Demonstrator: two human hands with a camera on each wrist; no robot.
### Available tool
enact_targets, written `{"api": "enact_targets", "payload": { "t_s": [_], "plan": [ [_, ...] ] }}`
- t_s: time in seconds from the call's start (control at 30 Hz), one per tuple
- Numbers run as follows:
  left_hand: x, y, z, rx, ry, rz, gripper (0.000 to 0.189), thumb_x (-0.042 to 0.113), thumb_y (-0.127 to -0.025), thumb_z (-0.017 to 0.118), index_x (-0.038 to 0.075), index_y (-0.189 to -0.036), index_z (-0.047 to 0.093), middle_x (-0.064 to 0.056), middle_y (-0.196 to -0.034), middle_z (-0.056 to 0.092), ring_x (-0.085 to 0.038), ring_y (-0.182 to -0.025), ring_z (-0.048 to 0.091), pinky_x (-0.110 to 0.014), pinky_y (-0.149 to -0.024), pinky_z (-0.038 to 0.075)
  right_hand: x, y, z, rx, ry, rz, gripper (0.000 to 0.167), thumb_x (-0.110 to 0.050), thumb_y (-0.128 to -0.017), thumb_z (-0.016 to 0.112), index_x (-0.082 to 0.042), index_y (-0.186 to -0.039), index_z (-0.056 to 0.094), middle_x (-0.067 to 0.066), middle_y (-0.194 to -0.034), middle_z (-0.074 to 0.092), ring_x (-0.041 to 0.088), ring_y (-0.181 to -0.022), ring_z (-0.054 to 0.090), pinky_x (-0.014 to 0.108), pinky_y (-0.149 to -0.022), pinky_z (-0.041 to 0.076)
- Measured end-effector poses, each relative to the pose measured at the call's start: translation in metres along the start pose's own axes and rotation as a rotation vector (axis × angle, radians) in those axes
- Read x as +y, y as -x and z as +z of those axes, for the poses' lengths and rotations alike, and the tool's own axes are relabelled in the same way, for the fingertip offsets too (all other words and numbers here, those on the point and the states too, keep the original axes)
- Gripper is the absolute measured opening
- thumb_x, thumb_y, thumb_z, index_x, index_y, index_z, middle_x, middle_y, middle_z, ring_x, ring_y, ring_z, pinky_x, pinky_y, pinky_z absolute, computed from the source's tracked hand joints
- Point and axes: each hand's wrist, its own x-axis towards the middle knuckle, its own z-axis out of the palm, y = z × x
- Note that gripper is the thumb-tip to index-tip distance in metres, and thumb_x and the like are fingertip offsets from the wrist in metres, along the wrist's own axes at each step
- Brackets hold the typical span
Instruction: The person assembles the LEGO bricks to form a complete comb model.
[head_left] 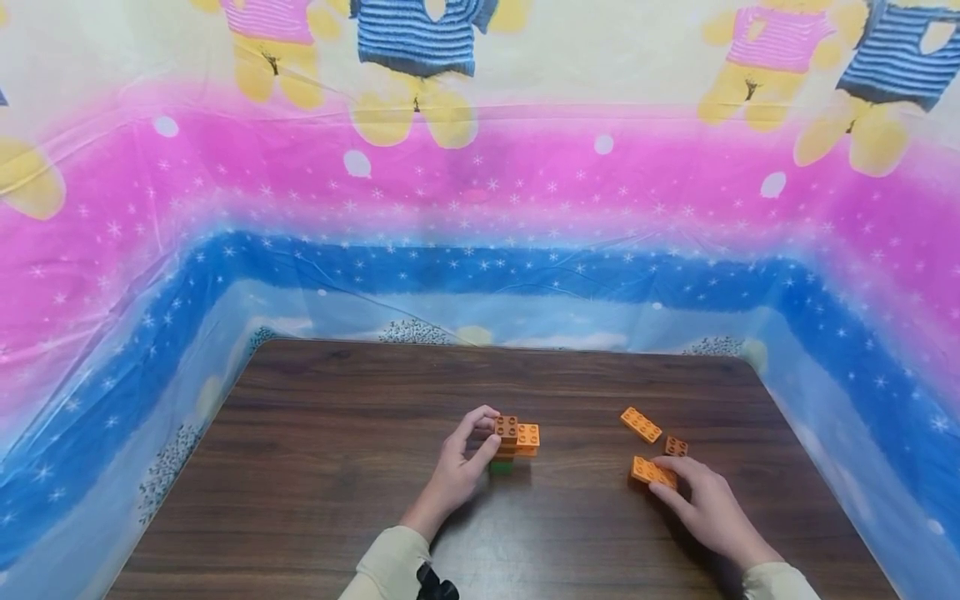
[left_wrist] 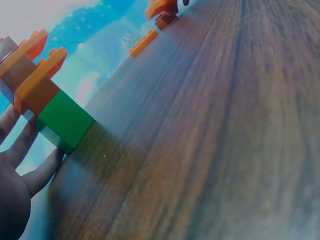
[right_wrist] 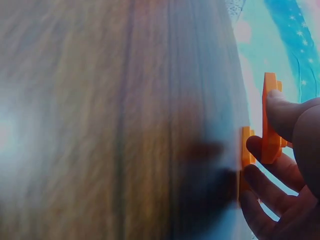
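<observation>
Head view: left hand [head_left: 459, 471] pinches brick stack [head_left: 512, 442], right hand [head_left: 705, 504] fingers curl on flat orange brick [head_left: 652, 472] (lift level, keep thumb opposite fingertips).

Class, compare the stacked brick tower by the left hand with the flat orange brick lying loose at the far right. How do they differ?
The stacked brick tower stands upright, several bricks high; the flat orange plastic brick lies as a single piece on the wooden table. The tower mixes brown, orange and green; the flat brick is orange only. The left hand holds the tower; no hand touches the flat brick. Both have studded tops.
</observation>
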Motion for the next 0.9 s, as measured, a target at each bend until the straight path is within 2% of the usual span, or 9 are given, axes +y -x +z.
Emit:
{"api": "enact_targets", "payload": {
  "t_s": [0.13, 0.27, 0.5, 0.73, 0.9],
  "plan": [
    [0.000, 0.000, 0.000, 0.002, 0.002, -0.006, 0.032, 0.015, -0.107, 0.060, 0.021, -0.138, 0.058, -0.007, -0.122, 0.066, -0.027, -0.117, 0.065, -0.041, -0.096, 0.055, -0.007, -0.005, 0.001, 0.012, -0.022, 0.002, 0.034, -0.035, -0.098, 0.076, -0.016, -0.126, 0.073, 0.002, -0.117, 0.073, 0.020, -0.103, 0.068, 0.050, -0.085, 0.056],
    [0.000, 0.000, 0.001, 0.010, 0.006, -0.003, 0.033, 0.011, -0.106, 0.060, 0.015, -0.139, 0.058, -0.010, -0.122, 0.066, -0.029, -0.117, 0.065, -0.042, -0.095, 0.056, -0.016, -0.010, 0.001, 0.013, -0.040, -0.001, 0.035, -0.035, -0.099, 0.075, -0.016, -0.128, 0.072, 0.002, -0.121, 0.073, 0.019, -0.104, 0.068, 0.047, -0.085, 0.056],
    [0.001, -0.002, 0.003, 0.015, -0.004, 0.001, 0.033, 0.004, -0.105, 0.058, 0.002, -0.138, 0.056, -0.017, -0.121, 0.065, -0.037, -0.115, 0.065, -0.043, -0.094, 0.056, -0.028, -0.020, 0.000, 0.024, -0.063, -0.032, 0.034, -0.039, -0.100, 0.072, -0.020, -0.129, 0.072, -0.006, -0.115, 0.071, 0.011, -0.092, 0.061, 0.038, -0.080, 0.055],
    [0.001, 0.000, 0.001, 0.014, 0.001, -0.015, 0.034, 0.010, -0.106, 0.060, 0.012, -0.139, 0.058, -0.012, -0.123, 0.066, -0.031, -0.117, 0.065, -0.043, -0.095, 0.055, -0.042, -0.031, 0.001, 0.025, -0.117, -0.078, 0.038, -0.036, -0.101, 0.072, -0.016, -0.133, 0.071, 0.003, -0.129, 0.072, 0.025, -0.115, 0.069, 0.049, -0.089, 0.060],
    [0.002, 0.000, 0.000, 0.008, -0.002, -0.006, 0.032, 0.015, -0.107, 0.061, 0.017, -0.139, 0.058, -0.008, -0.122, 0.066, -0.028, -0.117, 0.065, -0.041, -0.096, 0.055, -0.052, -0.039, 0.002, 0.061, -0.112, -0.142, 0.036, -0.030, -0.100, 0.075, -0.015, -0.133, 0.070, 0.001, -0.124, 0.072, 0.017, -0.107, 0.069, 0.045, -0.087, 0.061]
  ]
}}
